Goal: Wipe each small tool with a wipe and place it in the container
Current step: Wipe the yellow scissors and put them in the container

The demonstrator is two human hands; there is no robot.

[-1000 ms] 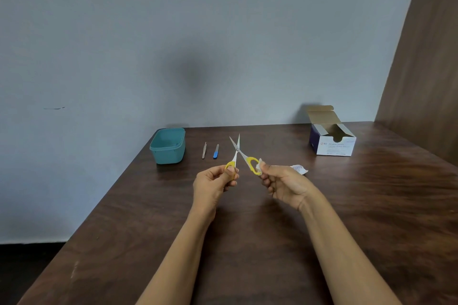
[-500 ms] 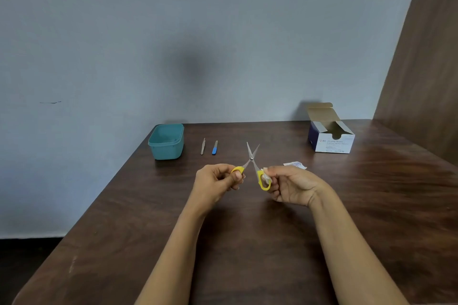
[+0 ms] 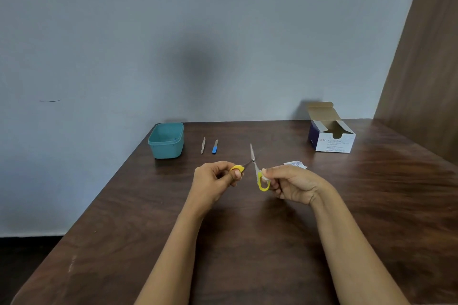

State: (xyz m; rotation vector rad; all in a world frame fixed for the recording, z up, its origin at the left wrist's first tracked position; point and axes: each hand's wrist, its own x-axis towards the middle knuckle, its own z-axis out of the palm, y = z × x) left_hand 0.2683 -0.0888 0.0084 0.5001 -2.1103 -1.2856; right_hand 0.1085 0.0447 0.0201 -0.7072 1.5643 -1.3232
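- Two hands share the scissors (image 3: 253,161) above the counter (image 3: 247,242). The left hand (image 3: 215,180) is curled and pinches one yellow loop. The right hand (image 3: 292,184) pinches the wipe (image 3: 265,177) against the other loop.
- Blades are spread; I judge this exposes the handle for wiping.
- Beyond the left hand sits the container (image 3: 168,149). The brown tool (image 3: 203,146) and blue-handled tool (image 3: 214,147) lie beside it, likely unwiped.

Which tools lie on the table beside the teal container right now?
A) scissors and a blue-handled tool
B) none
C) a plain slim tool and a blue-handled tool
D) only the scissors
C: the plain slim tool and the blue-handled tool lie side by side on the table beside the container; the left hand and right hand hold the scissors.
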